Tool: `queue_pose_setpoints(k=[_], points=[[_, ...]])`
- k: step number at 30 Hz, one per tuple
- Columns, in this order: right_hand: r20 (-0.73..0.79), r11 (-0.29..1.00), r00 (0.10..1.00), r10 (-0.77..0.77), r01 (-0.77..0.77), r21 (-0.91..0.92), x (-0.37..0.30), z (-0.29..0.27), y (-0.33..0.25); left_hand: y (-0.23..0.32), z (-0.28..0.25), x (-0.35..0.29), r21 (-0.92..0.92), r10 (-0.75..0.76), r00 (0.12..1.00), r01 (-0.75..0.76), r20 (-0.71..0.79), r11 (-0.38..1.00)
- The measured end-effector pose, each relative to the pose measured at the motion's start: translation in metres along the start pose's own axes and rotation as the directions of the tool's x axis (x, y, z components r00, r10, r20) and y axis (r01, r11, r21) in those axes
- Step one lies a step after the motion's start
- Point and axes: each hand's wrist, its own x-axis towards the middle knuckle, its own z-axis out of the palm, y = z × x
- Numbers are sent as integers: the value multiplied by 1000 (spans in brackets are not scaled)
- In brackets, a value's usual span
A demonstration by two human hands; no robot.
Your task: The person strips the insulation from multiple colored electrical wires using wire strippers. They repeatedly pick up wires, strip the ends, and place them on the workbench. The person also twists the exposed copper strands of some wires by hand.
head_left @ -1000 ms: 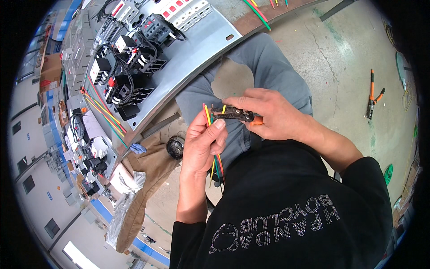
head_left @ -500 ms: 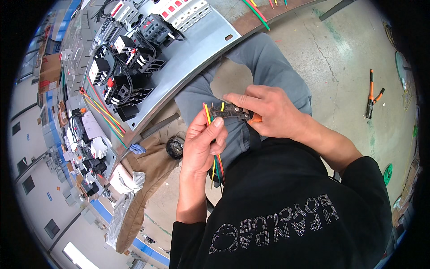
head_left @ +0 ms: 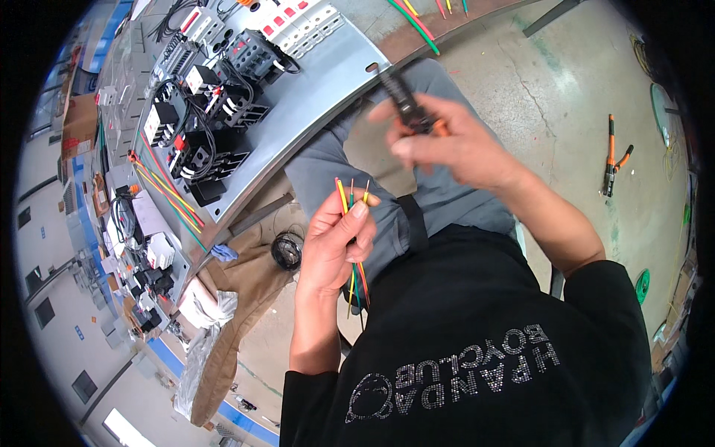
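Note:
My left hand is closed around a small bunch of red, yellow and green wires, with their ends sticking up past the thumb. Bare copper shows at the tips of the green wire and a yellow wire; the red and yellow pair beside them looks uncut at the tip. Above and to the right, my right hand grips a wire stripper with black jaws and orange handles. Motion smears this tool and the fingers. Its jaws point up toward the bench edge, apart from the wires.
At the upper left, a grey metal plate on the bench carries black contactors and a row of breakers. More coloured wires lie beside it. An orange-handled tool lies on the floor, and a black wire coil sits at left.
My right hand has swung the wire stripper up, away from the wires. The yellow end that was at its jaws now shows bare copper. My left hand stays nearly in place.

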Motion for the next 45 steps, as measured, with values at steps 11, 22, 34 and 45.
queue_pose_setpoints(k=[11,22,34,45], points=[[308,965,944,-115,33,259,25,21,25,-3,0,0,-18,-1,992,4,125,1000],[314,951,934,-170,239,-196,21,23,11,-3,15,2,250,22,1000,-23,8,968],[320,977,933,-164,199,-80,12,13,19,-1,12,4,13,-59,998,59,16,998],[214,840,893,-396,446,-309,13,10,35,-6,4,6,-151,-106,994,107,10,983]])
